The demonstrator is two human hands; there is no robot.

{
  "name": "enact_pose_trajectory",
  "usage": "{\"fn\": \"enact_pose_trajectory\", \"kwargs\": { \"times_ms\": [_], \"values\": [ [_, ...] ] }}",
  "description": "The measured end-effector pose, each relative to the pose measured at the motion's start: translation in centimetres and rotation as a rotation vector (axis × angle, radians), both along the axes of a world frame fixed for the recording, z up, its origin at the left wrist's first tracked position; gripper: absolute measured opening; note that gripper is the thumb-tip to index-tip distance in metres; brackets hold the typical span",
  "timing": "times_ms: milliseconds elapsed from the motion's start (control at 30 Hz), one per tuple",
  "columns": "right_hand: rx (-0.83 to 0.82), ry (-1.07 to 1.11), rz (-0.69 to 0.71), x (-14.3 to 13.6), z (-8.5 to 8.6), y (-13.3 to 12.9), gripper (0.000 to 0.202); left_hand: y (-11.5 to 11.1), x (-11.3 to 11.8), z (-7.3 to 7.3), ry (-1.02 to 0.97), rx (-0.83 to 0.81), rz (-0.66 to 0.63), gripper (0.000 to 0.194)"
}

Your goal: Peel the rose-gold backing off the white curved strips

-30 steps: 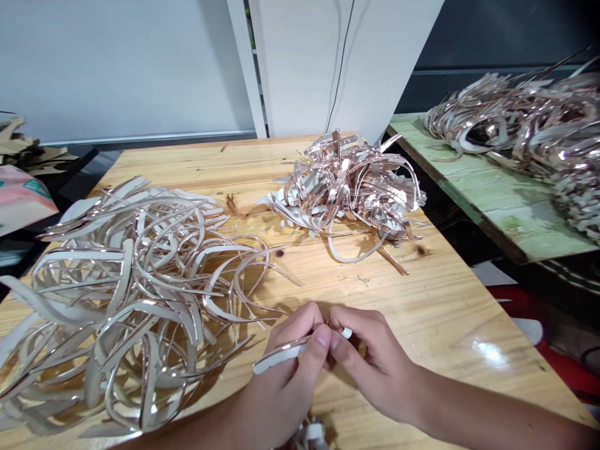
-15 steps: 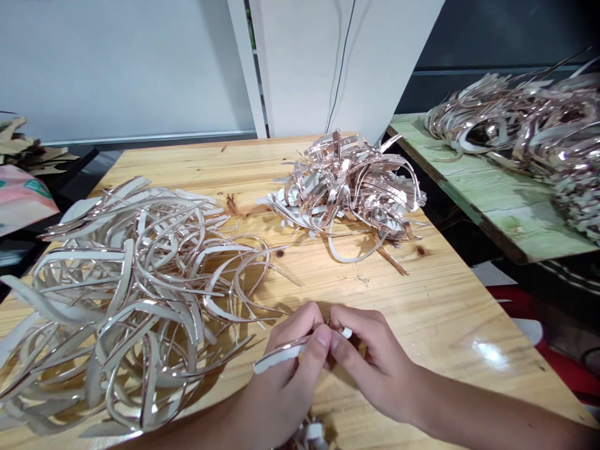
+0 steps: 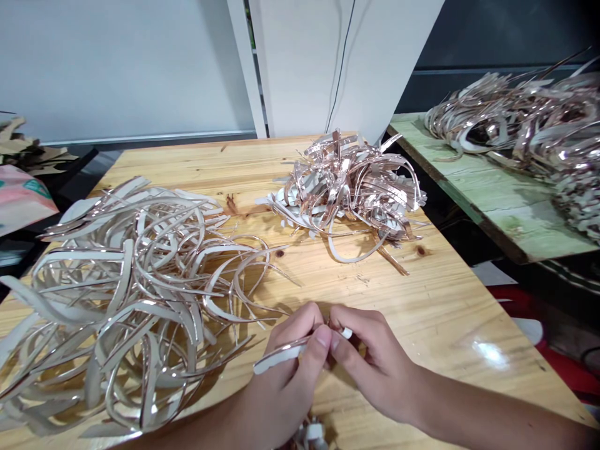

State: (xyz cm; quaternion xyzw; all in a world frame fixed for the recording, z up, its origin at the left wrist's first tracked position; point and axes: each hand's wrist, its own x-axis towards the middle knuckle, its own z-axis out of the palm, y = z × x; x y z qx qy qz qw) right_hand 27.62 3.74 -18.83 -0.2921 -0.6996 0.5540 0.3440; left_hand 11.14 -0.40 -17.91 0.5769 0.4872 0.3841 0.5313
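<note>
Near the front middle of the wooden table, my left hand (image 3: pixel 297 369) pinches a white strip with a shiny copper edge (image 3: pixel 280 357); its free end sticks out to the left. My right hand (image 3: pixel 370 356) is closed against it, thumb tips touching, with a short white end showing between its fingers. The part of the strip between both hands is hidden by the fingers. A large tangle of similar curved strips (image 3: pixel 187 306) lies left of my hands. Beyond them sits a pile of shiny copper and white strips (image 3: pixel 351 184).
The wooden table (image 3: pixel 398 294) carries a small bunch of scraps (image 3: pixel 313 432) below my left hand. At right, a greenish table (image 3: pixel 520 209) holds another big strip heap (image 3: pixel 529 131). A pink bag (image 3: pixel 23 197) is at far left. White panels (image 3: pixel 319 69) stand behind.
</note>
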Motion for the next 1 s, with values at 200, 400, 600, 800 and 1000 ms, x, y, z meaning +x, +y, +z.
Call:
{"fn": "enact_pose_trajectory", "kwargs": {
  "times_ms": [200, 400, 600, 800, 1000],
  "values": [
    [0.006, 0.016, 0.001, 0.00, 0.01, 0.04, 0.031, -0.02, 0.07, -0.13, 0.008, -0.004, 0.003, 0.038],
    [-0.001, -0.001, 0.002, 0.04, 0.00, -0.06, 0.029, 0.04, 0.13, 0.00, 0.029, -0.002, 0.015, 0.040],
    [-0.010, -0.018, 0.002, 0.10, 0.00, 0.02, 0.031, 0.02, 0.13, 0.05, 0.039, 0.010, 0.009, 0.040],
    [-0.010, -0.031, 0.005, 0.12, -0.05, -0.03, 0.033, -0.13, 0.06, -0.06, 0.011, -0.006, 0.006, 0.038],
    [-0.013, -0.039, -0.002, 0.10, -0.08, 0.00, 0.033, -0.04, 0.00, -0.12, 0.002, -0.008, 0.005, 0.038]
  ]
}}
